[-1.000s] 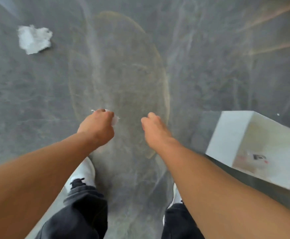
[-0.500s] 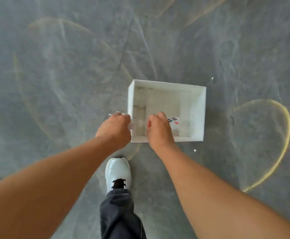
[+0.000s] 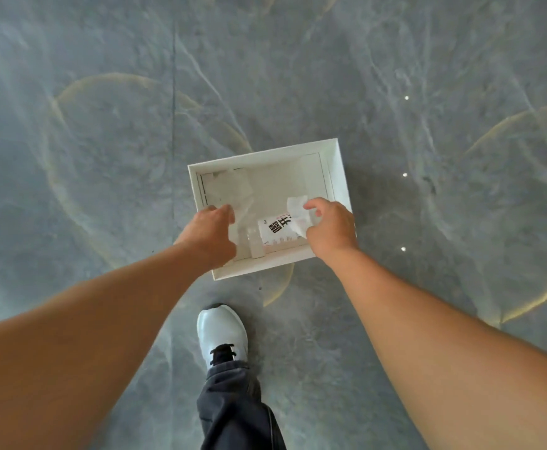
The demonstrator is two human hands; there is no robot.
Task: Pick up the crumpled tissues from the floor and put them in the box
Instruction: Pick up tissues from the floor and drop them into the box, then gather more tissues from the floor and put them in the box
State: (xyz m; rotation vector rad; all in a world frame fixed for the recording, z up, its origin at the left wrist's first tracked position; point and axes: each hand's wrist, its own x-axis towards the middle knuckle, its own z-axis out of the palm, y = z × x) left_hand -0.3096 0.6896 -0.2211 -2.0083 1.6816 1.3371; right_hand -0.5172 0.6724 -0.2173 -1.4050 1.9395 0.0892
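Observation:
A white open box (image 3: 342, 177) stands on the grey floor in front of me. My left hand (image 3: 210, 235) hovers over the box's left side with its fingers spread and nothing in them. A blurred white tissue (image 3: 238, 190) lies inside the box just beyond those fingers. Over the box's right side, my right hand (image 3: 329, 227) pinches a crumpled white tissue (image 3: 298, 214). Under that tissue, a white packet with black print (image 3: 277, 233) lies on the box's bottom.
The floor is grey marbled stone (image 3: 103, 141) with curved yellowish lines. My white shoe (image 3: 221, 332) and dark trouser leg stand just in front of the box's near edge. No other tissues are in view.
I turned from the open floor to the box. Both hands moved over it and spread apart. The tissue held by my left hand now lies in the box.

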